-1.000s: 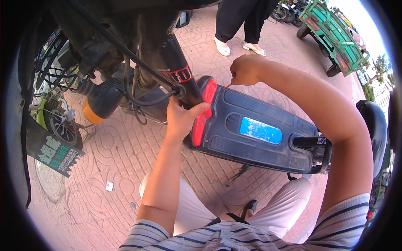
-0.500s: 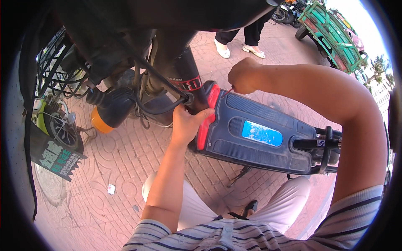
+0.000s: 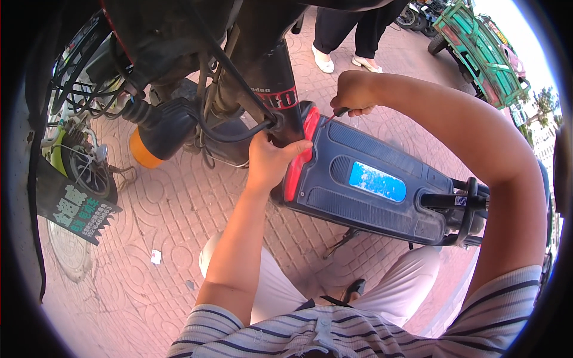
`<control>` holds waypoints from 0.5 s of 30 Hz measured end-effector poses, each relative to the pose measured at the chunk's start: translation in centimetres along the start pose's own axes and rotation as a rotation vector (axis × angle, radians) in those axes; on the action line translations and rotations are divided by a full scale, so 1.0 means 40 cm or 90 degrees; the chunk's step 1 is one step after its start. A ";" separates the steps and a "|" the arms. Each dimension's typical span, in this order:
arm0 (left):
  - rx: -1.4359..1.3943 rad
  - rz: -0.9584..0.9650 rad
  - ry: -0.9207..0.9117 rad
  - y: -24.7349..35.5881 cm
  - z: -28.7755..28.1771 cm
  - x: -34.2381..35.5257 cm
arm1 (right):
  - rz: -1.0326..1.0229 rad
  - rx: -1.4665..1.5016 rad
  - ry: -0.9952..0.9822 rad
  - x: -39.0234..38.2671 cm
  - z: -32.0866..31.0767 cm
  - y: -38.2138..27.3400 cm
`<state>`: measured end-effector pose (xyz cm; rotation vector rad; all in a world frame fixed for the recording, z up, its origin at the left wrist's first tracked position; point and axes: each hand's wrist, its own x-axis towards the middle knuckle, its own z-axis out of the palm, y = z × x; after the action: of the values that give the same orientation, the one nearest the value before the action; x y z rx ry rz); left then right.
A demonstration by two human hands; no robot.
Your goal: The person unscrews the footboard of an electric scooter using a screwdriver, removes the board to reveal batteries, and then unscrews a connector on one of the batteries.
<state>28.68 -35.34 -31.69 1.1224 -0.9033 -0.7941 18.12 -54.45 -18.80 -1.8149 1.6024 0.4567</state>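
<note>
An electric scooter's dark ribbed footboard (image 3: 352, 206) lies in front of me, with a blue panel (image 3: 377, 181) in its middle. Red trim (image 3: 293, 178) runs across its left end, beside a black frame tube (image 3: 280, 80) with lettering. My left hand (image 3: 271, 160) is wrapped at the foot of this tube, its thumb reaching onto the trim; the other fingers are hidden. In my closed right hand (image 3: 357, 95) is a screwdriver (image 3: 341, 111) with a dark handle. Its thin shaft slants down to the footboard's far corner, next to the trim; the tip's exact contact is too small to tell.
A black cable (image 3: 230, 65) loops along the tube. Left of it hangs a dark housing with an orange rim (image 3: 143, 148). A person's legs (image 3: 340, 30) stand beyond the footboard. A green cargo tricycle (image 3: 483, 53) is at the far right. Pink paving (image 3: 173, 221) surrounds the scooter.
My right hand has shifted slightly up and right, and more of the screwdriver's dark handle shows. My left hand keeps its place at the tube. The whole view has tilted a little.
</note>
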 end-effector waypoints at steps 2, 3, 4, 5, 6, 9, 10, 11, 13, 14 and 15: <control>-0.020 -0.005 -0.005 0.000 -0.002 0.000 | -0.245 -0.526 -0.002 -0.023 0.010 -0.009; -0.019 -0.006 -0.005 0.002 -0.003 0.000 | -0.333 -0.698 0.012 -0.035 0.016 -0.010; -0.017 -0.002 -0.005 0.007 -0.008 -0.001 | -0.382 -0.739 0.102 -0.087 0.033 -0.014; -0.019 0.004 -0.009 0.009 -0.004 -0.002 | -0.425 -0.777 0.196 -0.116 0.040 -0.006; -0.022 0.005 -0.011 0.010 -0.001 -0.002 | -0.421 -0.779 0.196 -0.125 0.043 -0.002; -0.050 0.031 -0.002 0.014 0.008 -0.001 | -0.535 -0.744 0.291 -0.121 0.038 0.031; -0.036 0.043 0.016 0.013 0.009 -0.002 | -0.536 -0.744 0.290 -0.131 0.042 0.022; -0.022 0.056 0.034 0.012 0.010 -0.003 | -0.430 -0.596 0.295 -0.141 0.046 0.010; -0.034 0.047 0.032 0.010 0.013 -0.003 | -0.300 -0.444 0.318 -0.146 0.050 -0.005; -0.046 0.038 0.028 0.010 0.014 -0.003 | -0.300 -0.444 0.319 -0.142 0.043 -0.006; -0.046 0.038 0.027 0.005 0.014 -0.002 | -0.265 -0.530 0.273 -0.140 0.034 -0.005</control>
<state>28.16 -35.44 -31.41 1.0417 -0.8617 -0.7456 17.49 -49.40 -16.10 -2.9635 1.3054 0.6226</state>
